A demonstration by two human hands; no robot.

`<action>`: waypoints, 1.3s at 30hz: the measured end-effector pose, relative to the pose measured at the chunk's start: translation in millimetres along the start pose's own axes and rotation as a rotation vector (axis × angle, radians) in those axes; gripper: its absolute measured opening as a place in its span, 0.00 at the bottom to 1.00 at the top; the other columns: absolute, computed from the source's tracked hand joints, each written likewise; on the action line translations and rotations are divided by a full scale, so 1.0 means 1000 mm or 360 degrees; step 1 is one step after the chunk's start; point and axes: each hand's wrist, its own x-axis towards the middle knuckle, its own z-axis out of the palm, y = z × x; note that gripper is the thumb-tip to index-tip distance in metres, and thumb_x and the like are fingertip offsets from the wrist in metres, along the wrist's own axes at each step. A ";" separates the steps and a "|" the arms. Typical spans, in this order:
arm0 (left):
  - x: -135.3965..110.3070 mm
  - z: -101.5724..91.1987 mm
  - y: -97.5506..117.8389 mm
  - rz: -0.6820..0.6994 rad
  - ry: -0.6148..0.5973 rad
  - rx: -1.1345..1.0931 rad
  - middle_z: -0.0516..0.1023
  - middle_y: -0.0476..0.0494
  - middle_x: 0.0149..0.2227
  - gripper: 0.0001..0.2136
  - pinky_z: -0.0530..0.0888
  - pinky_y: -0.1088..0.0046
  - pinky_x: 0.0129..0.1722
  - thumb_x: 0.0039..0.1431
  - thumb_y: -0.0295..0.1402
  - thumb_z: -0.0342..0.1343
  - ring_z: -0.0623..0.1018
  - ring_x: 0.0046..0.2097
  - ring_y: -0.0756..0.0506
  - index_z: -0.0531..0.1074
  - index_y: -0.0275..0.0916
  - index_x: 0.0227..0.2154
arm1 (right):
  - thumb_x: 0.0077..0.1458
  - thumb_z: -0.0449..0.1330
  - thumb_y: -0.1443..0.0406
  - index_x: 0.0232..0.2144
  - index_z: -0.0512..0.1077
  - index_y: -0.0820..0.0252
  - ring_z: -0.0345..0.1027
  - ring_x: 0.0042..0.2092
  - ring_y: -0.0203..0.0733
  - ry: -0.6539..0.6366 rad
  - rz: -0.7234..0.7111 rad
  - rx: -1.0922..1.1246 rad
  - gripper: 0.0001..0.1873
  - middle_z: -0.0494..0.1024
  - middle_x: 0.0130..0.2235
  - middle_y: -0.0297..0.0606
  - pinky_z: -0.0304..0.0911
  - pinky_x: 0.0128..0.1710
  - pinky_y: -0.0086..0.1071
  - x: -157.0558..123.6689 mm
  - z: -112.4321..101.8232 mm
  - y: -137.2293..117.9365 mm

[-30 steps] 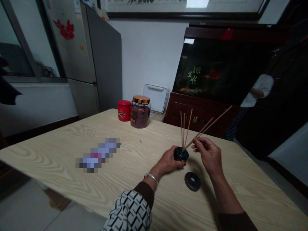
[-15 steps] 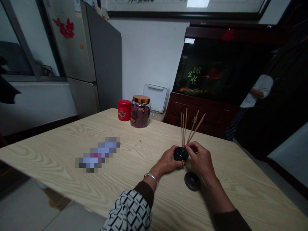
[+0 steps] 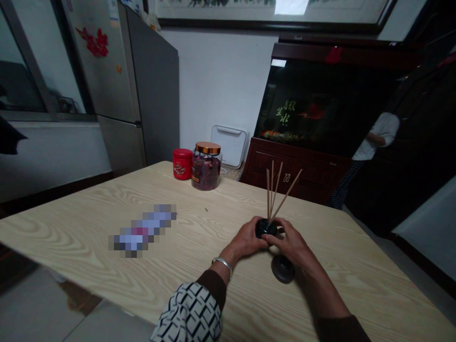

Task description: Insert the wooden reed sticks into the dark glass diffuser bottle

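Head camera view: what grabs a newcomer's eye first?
Thin wooden sticks fan up from a small dark pot between the left hand and right hand, over a pale wood table. Beyond, right, stands a dark fish tank; a copper-lidded jar sits at the far edge.

Nothing here can be read for certain. Pale, character-like marks are glowing on the glass of the fish tank (image 3: 285,111), but they are blurring together. The labels on the red tin (image 3: 182,164) and the glass jar (image 3: 206,168) are showing too small to make out, and a gold emblem on the wooden cabinet (image 3: 287,177) is unclear too.
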 end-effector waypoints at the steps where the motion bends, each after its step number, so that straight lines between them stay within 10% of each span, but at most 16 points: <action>1: 0.000 0.000 -0.001 0.0001 -0.0002 -0.0014 0.76 0.44 0.42 0.32 0.71 0.68 0.44 0.39 0.28 0.68 0.74 0.43 0.43 0.67 0.37 0.51 | 0.47 0.64 0.54 0.49 0.69 0.57 0.72 0.43 0.44 -0.0057 -0.0001 0.0029 0.27 0.76 0.47 0.41 0.65 0.43 0.36 -0.001 0.001 0.001; 13: 0.003 -0.005 -0.017 0.0090 0.0260 0.0145 0.63 0.32 0.61 0.38 0.64 0.58 0.59 0.48 0.27 0.61 0.66 0.60 0.38 0.54 0.38 0.63 | 0.48 0.63 0.51 0.48 0.71 0.59 0.73 0.42 0.46 0.0052 0.0035 -0.0070 0.28 0.79 0.43 0.43 0.65 0.43 0.36 0.036 0.012 0.025; 21: 0.009 -0.006 -0.017 0.0026 0.0324 0.0243 0.75 0.40 0.48 0.26 0.70 0.67 0.48 0.48 0.22 0.56 0.75 0.48 0.44 0.65 0.39 0.52 | 0.47 0.63 0.49 0.47 0.72 0.58 0.71 0.42 0.47 0.0226 0.0132 -0.0146 0.28 0.78 0.43 0.43 0.64 0.43 0.37 0.085 0.018 0.044; 28: 0.002 -0.006 -0.006 -0.0077 0.0416 0.0021 0.67 0.54 0.23 0.19 0.63 0.77 0.27 0.51 0.28 0.58 0.66 0.25 0.53 0.70 0.36 0.48 | 0.47 0.60 0.51 0.55 0.65 0.63 0.64 0.28 0.39 0.0391 0.0276 0.0097 0.35 0.69 0.27 0.31 0.59 0.30 0.32 0.031 0.011 0.040; 33: -0.007 -0.005 0.037 -0.0114 0.0288 -0.0227 0.58 0.61 0.16 0.26 0.53 0.78 0.22 0.45 0.27 0.58 0.56 0.20 0.55 0.70 0.32 0.51 | 0.48 0.58 0.62 0.56 0.64 0.59 0.45 0.20 0.31 0.0135 0.0306 0.0720 0.32 0.54 0.18 0.20 0.42 0.20 0.25 -0.016 -0.029 -0.009; 39: -0.026 -0.010 0.150 0.0259 0.0042 -0.0856 0.52 0.63 0.17 0.33 0.51 0.78 0.23 0.45 0.26 0.57 0.50 0.20 0.57 0.64 0.36 0.59 | 0.47 0.57 0.68 0.61 0.60 0.51 0.35 0.20 0.28 -0.0009 -0.0068 0.1598 0.37 0.50 0.22 0.20 0.35 0.18 0.22 -0.032 -0.105 -0.107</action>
